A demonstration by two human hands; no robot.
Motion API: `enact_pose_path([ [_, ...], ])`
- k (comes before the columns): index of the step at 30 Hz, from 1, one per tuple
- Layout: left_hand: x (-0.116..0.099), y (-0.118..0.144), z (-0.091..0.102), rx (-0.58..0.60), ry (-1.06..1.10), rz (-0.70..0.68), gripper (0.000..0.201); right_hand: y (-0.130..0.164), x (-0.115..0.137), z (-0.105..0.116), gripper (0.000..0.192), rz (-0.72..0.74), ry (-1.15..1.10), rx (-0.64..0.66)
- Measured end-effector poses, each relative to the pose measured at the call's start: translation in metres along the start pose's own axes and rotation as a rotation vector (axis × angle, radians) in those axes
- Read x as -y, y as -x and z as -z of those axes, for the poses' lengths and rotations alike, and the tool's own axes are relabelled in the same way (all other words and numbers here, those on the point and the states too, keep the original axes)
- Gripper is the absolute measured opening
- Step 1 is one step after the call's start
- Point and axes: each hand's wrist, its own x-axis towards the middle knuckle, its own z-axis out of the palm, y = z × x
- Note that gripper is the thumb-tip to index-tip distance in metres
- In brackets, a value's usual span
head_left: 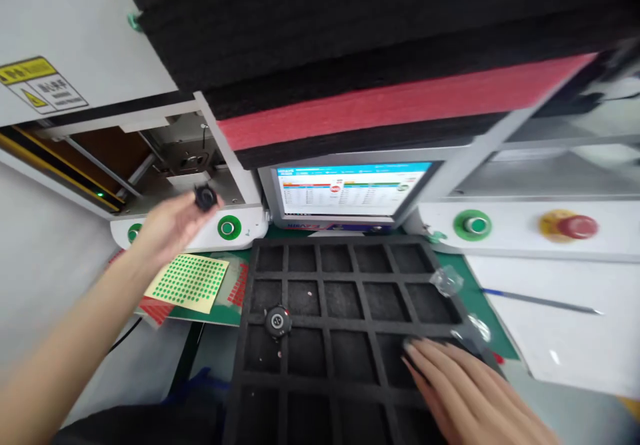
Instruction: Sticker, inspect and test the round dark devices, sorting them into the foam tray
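My left hand (170, 228) is raised in front of the left machine's opening, its fingertips closed on a round black watch case (205, 197). A second watch case (277, 322), with a round sensor on its upper face, lies across a divider at the left side of the black foam tray (369, 328). Over the tray's right side rests my right hand (465, 388), fingers stretched out and close together, with nothing visible in it. What lies beneath its palm is hidden.
Behind the tray stands a lit monitor (350, 192). Green buttons (229, 228) and a red emergency stop (577, 226) line the machine fronts. A sheet of green dot stickers (190, 282) lies left, a pen (545, 300) right. A black and red block (400, 105) overhangs above.
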Motion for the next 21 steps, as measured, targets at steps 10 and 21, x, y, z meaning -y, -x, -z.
enact_pose_path([
  [10, -0.013, 0.222, -0.075, 0.297, 0.825, 0.787, 0.029, -0.020, -0.017, 0.006, 0.024, -0.045, 0.229, 0.128],
  [21, -0.054, 0.266, -0.131, 0.309, 0.828, 0.404, 0.035, -0.087, -0.093, 0.036, 0.028, -0.868, 0.060, 0.150],
])
